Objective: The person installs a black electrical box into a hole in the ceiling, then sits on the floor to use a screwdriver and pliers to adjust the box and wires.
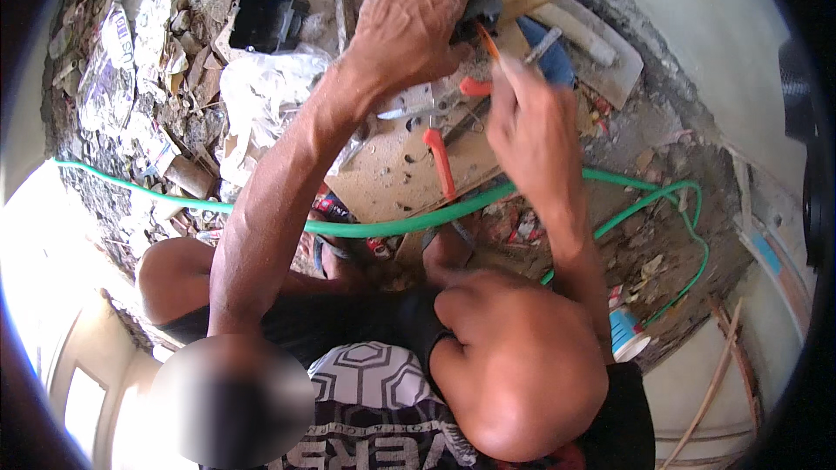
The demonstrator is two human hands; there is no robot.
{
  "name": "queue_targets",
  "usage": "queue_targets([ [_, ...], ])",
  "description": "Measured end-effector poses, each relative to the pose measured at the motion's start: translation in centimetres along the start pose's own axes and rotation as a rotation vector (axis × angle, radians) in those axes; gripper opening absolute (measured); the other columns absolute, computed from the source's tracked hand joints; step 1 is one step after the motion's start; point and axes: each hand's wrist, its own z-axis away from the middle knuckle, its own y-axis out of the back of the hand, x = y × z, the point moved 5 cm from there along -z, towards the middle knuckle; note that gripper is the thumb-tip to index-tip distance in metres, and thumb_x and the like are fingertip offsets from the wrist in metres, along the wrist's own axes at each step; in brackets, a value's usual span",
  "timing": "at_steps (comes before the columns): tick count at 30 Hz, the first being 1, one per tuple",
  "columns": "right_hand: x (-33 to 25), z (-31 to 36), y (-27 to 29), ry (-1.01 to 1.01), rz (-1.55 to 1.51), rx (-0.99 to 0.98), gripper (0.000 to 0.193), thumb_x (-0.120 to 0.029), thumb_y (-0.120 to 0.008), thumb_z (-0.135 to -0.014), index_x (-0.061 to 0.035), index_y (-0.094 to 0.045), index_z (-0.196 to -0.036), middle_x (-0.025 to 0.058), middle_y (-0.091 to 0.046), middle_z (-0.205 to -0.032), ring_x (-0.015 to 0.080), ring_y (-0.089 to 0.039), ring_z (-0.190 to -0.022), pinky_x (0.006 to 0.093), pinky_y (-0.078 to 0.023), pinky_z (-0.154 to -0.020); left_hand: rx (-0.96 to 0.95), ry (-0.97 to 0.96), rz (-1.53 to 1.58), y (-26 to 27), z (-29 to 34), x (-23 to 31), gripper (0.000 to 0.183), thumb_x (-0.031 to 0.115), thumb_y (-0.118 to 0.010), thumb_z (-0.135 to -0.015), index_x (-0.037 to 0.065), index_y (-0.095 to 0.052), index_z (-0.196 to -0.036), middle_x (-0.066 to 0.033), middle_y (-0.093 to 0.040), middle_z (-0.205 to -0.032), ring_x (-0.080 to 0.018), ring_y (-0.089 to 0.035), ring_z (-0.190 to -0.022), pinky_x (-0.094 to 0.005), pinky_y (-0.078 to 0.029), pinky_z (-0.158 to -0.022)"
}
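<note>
Toward the top, my left hand (409,30) is closed over a dark grey, box-like piece (482,7), its fingers curled across the top; much of the piece is hidden beneath them. From the right, my right hand (535,122) pinches a thin orange strip or tool (488,40), whose upper end meets the lower edge of the dark piece. That hand is slightly blurred, so the orange thing's exact kind is unclear. Below both hands, pliers with red-orange handles (440,164) lie on a dusty board (374,187). A small knife-like blade (407,111) rests left of them.
An open black box (266,22) and a hammer (346,13) lie at the upper left, above crumpled clear plastic (266,91). Rubble (187,70) covers the left side. A green hose (392,228) crosses before my legs. A blue-and-white cup (627,335) sits lower right.
</note>
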Motion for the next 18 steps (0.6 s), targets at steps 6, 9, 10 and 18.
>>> queue_targets([
  [6,0.2,1.0,-0.2,-0.083,0.008,-0.010,0.010,-0.001,-0.059,-0.095,0.0057,-0.064,-0.099,0.0276,-0.062,-0.070,0.0465,-0.065,-0.069,0.0496,-0.048,-0.059,0.057,-0.025,0.026,0.0,-0.5,-0.6,0.075,0.024,-0.080,-0.073,0.008,-0.048,-0.139,-0.0187,-0.051,-0.133,-0.0421,-0.051,-0.121,-0.0518,-0.042,-0.101],
  [9,0.0,-0.4,-0.5,-0.066,0.034,-0.033,0.015,-0.003,-0.059,-0.097,0.0078,-0.067,-0.104,0.0294,-0.061,-0.069,0.0455,-0.066,-0.067,0.0469,-0.046,-0.055,0.081,-0.042,-0.018,-0.9,-0.2,-0.5,0.075,0.024,-0.082,-0.071,0.011,-0.051,-0.138,-0.0173,-0.053,-0.132,-0.0404,-0.051,-0.120,-0.0512,-0.043,-0.100],
  [10,0.3,-1.6,-1.3,-0.003,0.079,-0.021,0.016,-0.003,-0.059,-0.097,0.0083,-0.067,-0.104,0.0295,-0.061,-0.069,0.0453,-0.067,-0.068,0.0470,-0.047,-0.055,0.158,-0.079,-0.022,-0.6,-0.1,-0.8,0.071,0.024,-0.082,-0.071,0.013,-0.053,-0.136,-0.0141,-0.053,-0.130,-0.0380,-0.053,-0.118,-0.0501,-0.044,-0.098],
  [18,0.3,-1.5,-1.4,-0.095,0.095,-0.076,0.013,-0.002,-0.059,-0.096,0.0072,-0.065,-0.102,0.0299,-0.066,-0.078,0.0481,-0.067,-0.075,0.0534,-0.050,-0.065,0.235,-0.112,-0.031,-1.2,-0.1,-1.0,0.074,0.022,-0.084,-0.068,0.016,-0.054,-0.134,-0.0103,-0.054,-0.128,-0.0354,-0.054,-0.116,-0.0481,-0.045,-0.097],
])
